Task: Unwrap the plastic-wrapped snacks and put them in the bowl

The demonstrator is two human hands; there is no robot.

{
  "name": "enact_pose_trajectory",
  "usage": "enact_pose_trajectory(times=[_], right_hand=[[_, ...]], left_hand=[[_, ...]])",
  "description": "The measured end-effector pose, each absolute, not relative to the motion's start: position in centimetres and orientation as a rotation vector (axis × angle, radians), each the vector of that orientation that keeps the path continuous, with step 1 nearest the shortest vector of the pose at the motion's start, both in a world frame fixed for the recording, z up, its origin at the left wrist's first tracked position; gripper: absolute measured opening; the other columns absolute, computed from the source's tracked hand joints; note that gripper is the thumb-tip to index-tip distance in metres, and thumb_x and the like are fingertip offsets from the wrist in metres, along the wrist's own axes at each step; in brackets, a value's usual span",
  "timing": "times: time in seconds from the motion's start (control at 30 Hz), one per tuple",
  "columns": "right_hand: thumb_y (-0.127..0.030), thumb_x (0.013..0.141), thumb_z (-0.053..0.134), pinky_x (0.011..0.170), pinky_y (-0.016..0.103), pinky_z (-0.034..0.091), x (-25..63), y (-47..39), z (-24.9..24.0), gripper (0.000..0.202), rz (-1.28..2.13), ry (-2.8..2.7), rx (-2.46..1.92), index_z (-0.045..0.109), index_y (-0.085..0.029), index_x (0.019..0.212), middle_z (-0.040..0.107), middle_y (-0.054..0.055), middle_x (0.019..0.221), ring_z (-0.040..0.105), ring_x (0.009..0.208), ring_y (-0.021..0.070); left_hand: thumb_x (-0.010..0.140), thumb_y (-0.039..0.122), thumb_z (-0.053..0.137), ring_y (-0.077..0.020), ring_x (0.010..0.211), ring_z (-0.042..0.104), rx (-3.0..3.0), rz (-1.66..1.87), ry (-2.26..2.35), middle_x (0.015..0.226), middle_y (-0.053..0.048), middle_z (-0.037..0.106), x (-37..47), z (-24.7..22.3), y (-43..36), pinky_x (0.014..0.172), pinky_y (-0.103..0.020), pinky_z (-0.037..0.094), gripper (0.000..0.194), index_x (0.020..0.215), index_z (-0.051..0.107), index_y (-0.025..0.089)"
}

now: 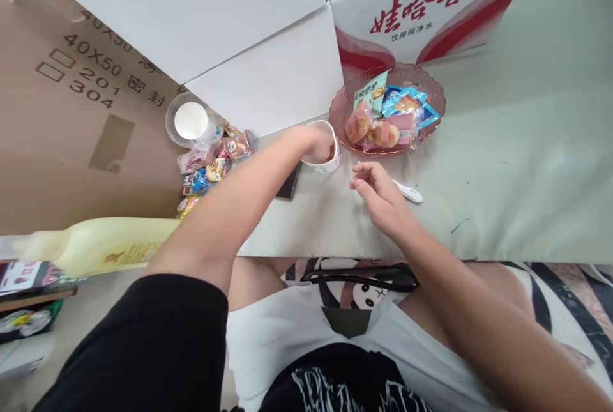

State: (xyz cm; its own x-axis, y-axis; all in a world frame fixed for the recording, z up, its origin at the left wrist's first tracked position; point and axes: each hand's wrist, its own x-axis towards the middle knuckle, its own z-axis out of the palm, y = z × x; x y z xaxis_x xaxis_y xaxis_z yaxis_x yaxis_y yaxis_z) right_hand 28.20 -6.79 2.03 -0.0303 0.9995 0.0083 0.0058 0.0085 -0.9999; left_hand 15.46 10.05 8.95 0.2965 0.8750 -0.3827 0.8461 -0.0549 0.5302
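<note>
My left hand (pixel 320 145) reaches down into a white paper cup (pixel 328 161). Its fingers are hidden inside, so I cannot tell whether they hold anything. Just to the right, my right hand (pixel 378 193) hovers over the table with loosely curled, slightly parted fingers; nothing shows in them. A slim white object with a rounded handle (pixel 410 192) lies on the table, partly covered by that hand. Behind both hands stands a pink glass bowl (pixel 338 105) of wrapped snacks, among them wrapped biscuits (pixel 385 135) and blue packets (pixel 412 103).
A dark flat object (pixel 288 184) lies beneath my left forearm. Several wrapped sweets (pixel 218 168) and a clear cup with a white inside (pixel 190 121) sit at the left. Cardboard boxes (pixel 268 73) wall off the back. A yellow bottle (pixel 119 244) lies left.
</note>
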Motion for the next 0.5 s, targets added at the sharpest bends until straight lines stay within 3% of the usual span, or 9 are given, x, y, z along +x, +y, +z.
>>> enact_pose_trajectory(times=[0.1, 0.3, 0.4, 0.5], right_hand=[[-0.035, 0.091, 0.050, 0.085, 0.039, 0.045, 28.5, -6.6, 1.7, 0.020, 1.190, -1.265, -1.203, 0.054, -0.024, 0.107, 0.062, 0.002, 0.091, 0.060, 0.088, 0.0204], [-0.030, 0.090, 0.055, 0.083, 0.039, 0.048, 29.1, -7.0, 1.1, 0.015, 1.085, -1.313, -1.240, 0.058, -0.025, 0.104, 0.064, 0.002, 0.090, 0.063, 0.084, 0.0203], [-0.029, 0.089, 0.057, 0.082, 0.041, 0.049, 28.9, -7.4, 0.9, 0.015, 1.063, -1.341, -1.278, 0.058, -0.025, 0.103, 0.065, 0.002, 0.090, 0.063, 0.082, 0.0202], [-0.028, 0.089, 0.058, 0.082, 0.041, 0.049, 28.2, -7.6, 0.5, 0.014, 1.038, -1.396, -1.310, 0.059, -0.026, 0.102, 0.066, 0.003, 0.090, 0.063, 0.081, 0.0206]], left_hand=[[0.059, -0.003, 0.066, -0.0286, 0.106, 0.066, 1.926, -0.229, 1.517, 0.071, -0.002, 0.064, 15.0, 10.5, 10.4, 0.102, -0.035, 0.045, 0.015, 0.064, 0.067, 0.012], [0.084, 0.020, 0.064, -0.0243, 0.108, 0.063, 2.032, 0.609, 1.862, 0.089, -0.003, 0.069, 2.6, 12.2, 3.6, 0.101, -0.037, 0.046, 0.004, 0.084, 0.067, 0.018], [0.075, 0.027, 0.077, -0.0281, 0.107, 0.062, 1.877, 0.661, 2.144, 0.088, -0.004, 0.067, -4.7, 9.4, -0.9, 0.106, -0.046, 0.043, 0.019, 0.083, 0.062, 0.018], [0.061, 0.025, 0.088, -0.0306, 0.101, 0.065, 1.581, 0.607, 2.087, 0.065, 0.001, 0.057, -8.5, 5.7, -3.1, 0.098, -0.041, 0.048, 0.030, 0.072, 0.060, 0.021]])
